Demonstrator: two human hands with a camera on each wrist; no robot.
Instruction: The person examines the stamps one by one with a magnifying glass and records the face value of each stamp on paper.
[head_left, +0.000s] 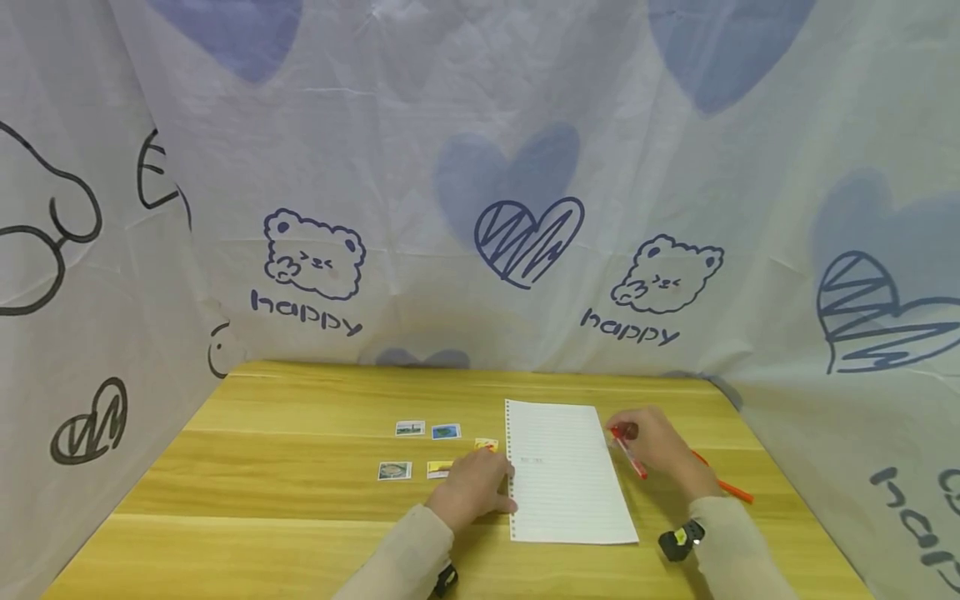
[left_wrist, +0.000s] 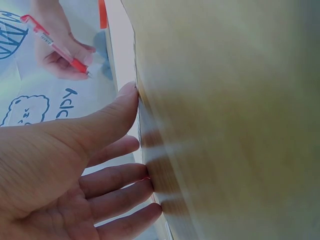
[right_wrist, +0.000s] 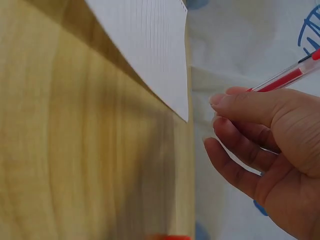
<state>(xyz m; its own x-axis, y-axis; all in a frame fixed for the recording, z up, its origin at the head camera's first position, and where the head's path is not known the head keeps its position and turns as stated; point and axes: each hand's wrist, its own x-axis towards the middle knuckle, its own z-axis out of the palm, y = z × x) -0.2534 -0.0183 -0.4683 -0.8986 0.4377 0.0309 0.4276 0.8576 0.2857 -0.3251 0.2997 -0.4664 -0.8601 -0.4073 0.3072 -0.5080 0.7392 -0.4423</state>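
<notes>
Your left hand (head_left: 472, 486), fingers extended, touches the punched edge of the white ruled paper sheet (head_left: 566, 492), judged limp and best steadied there on the yellow wooden table (head_left: 262, 500); your right hand (head_left: 654, 442) pinches the red-and-clear plastic pen (head_left: 635, 462), judged light and rigid, near its tip.

Dial centred on the one lined sheet (head_left: 566, 500), head view, we count:
- five small printed cards (head_left: 410, 428), between nine and ten, two partly covered;
- one red pen (head_left: 630, 454), between two and three;
- at least one slim orange item (head_left: 737, 491), just past three, partly hidden;
- two hands: left hand (head_left: 471, 487) near nine, right hand (head_left: 652, 437) between two and three.

On the backdrop we tally two bear drawings (head_left: 315, 254), near ten and one.
</notes>
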